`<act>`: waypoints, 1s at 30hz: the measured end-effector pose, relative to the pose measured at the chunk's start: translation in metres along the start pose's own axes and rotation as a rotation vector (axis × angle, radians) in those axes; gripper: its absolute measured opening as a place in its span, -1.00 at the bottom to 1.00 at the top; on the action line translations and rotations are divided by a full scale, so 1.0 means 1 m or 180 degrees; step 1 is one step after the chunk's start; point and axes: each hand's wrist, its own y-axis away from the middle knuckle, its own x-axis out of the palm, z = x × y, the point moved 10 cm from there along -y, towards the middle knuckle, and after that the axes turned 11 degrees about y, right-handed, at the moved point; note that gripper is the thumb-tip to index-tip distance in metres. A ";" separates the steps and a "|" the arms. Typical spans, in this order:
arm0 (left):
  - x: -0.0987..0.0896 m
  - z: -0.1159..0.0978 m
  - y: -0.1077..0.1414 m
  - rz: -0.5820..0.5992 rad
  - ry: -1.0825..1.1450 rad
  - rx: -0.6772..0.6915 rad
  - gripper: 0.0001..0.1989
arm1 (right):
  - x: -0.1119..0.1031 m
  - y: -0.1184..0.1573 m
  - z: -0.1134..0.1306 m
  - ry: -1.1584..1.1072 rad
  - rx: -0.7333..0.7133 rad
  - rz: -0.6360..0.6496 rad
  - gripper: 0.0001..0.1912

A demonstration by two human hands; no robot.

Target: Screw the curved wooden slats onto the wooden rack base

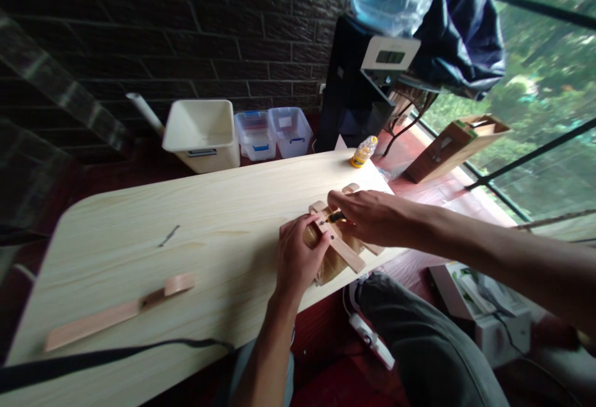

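Note:
My right hand (365, 214) is closed around a black-and-yellow screwdriver (335, 216). Its tip meets a dark screw or hole in a pale wooden strip (347, 253) with a curled end. Pressing that strip from the left, my left hand (300, 252) has its thumb and fingers on either side of it. Beneath lies a brownish, see-through plastic-like thing (328, 268), partly hidden by the hands. A second wooden strip (372, 249) shows under my right wrist. On the left of the table rests another hooked wooden strip (105, 323).
The pale table (223, 193) also bears a thin dark piece (169, 235), a black strap (116, 354) and a yellow-based clear bottle (364, 151). Beyond stand a cream bin (200, 125), two plastic boxes (272, 134) and a water dispenser (354, 84). A power strip (372, 342) hangs below.

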 end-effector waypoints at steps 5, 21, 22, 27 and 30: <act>-0.001 0.002 0.000 -0.0005 0.0041 -0.0060 -0.61 | -0.001 0.000 0.001 0.0019 -0.0147 -0.0018 -0.88; 0.002 -0.007 -0.004 0.0198 0.0047 0.0116 -0.62 | 0.009 0.009 -0.011 -0.0197 -0.0101 -0.0556 -0.83; 0.002 -0.008 -0.004 0.0188 0.0045 0.0148 -0.63 | 0.008 0.009 -0.010 -0.0167 -0.0147 -0.0568 -0.85; 0.002 -0.002 -0.005 0.0144 0.0048 0.0043 -0.63 | 0.006 0.005 -0.006 0.0008 -0.0220 -0.0547 -0.93; 0.002 0.001 -0.005 0.0166 0.0078 -0.0027 -0.63 | 0.006 0.004 -0.006 0.0079 -0.0163 -0.0529 -0.93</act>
